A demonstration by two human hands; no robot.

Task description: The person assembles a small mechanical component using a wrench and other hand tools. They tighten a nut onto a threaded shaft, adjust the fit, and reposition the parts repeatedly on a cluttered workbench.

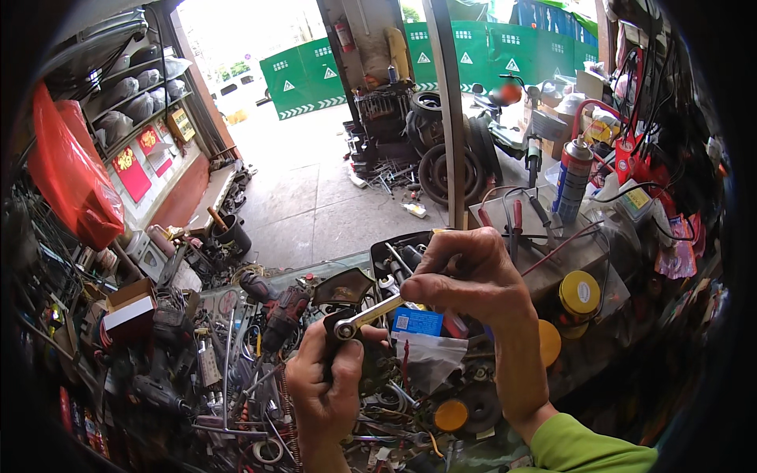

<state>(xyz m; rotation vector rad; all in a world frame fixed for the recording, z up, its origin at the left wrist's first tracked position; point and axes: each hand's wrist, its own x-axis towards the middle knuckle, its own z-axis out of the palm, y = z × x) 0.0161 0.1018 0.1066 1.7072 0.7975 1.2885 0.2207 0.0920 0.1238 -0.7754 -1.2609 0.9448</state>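
My left hand (325,386) is closed around a dark part with a black-rimmed, brownish, mirror-like panel (344,287) rising above the fingers. I cannot tell for certain what kind of part it is. In my right hand (471,276), the thumb and fingers pinch one end of a metal ring wrench (378,312). The wrench slants down to the left, and its ring end lies at the dark part, over what looks like a nut, between my left thumb and forefinger.
Tools and small parts crowd the bench, among them a red and black cordless drill (285,312), a blue card (418,322) and a clear bag (430,359). A spray can (572,180) and yellow-lidded jar (579,293) stand right. Tyres (451,169) lean beyond a post.
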